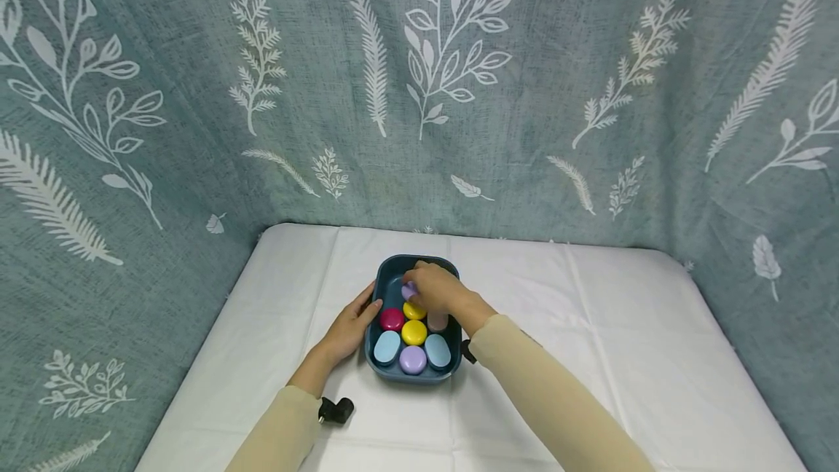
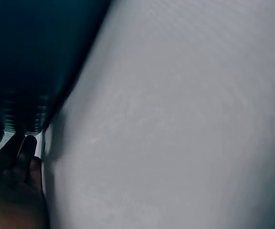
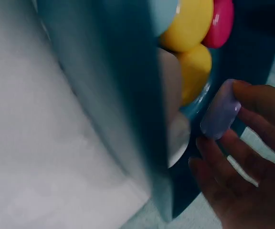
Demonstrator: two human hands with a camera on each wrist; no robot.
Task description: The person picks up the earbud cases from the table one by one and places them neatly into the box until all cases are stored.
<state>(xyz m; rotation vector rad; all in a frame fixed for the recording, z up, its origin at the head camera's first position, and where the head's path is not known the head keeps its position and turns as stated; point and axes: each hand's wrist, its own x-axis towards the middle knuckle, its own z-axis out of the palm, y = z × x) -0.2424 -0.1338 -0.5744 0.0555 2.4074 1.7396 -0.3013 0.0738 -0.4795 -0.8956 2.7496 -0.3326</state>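
Observation:
A dark teal rectangular tray (image 1: 413, 379) stands on the white cloth. My left hand (image 1: 349, 328) holds its left wall, with the thumb over the rim and the fingers along the outside; those fingers look dark in the left wrist view. Over the tray's far part, my right hand (image 1: 438, 288) pinches a glossy lilac disc-shaped piece (image 3: 221, 110), tilted on edge, between thumb and fingers. Close to it lie a yellow round piece (image 1: 414, 333), another yellow one partly hidden by the hand, a crimson round piece (image 1: 392, 319) and a greyish-pink piece (image 1: 437, 322).
In the tray's near end sit two light blue oval pieces (image 1: 387, 347) with a lilac round piece (image 1: 413, 360) between them. A white piece (image 3: 180, 139) shows in the right wrist view. Patterned grey-green fabric (image 1: 419, 188) hangs behind and beside the white-covered table (image 1: 557, 297).

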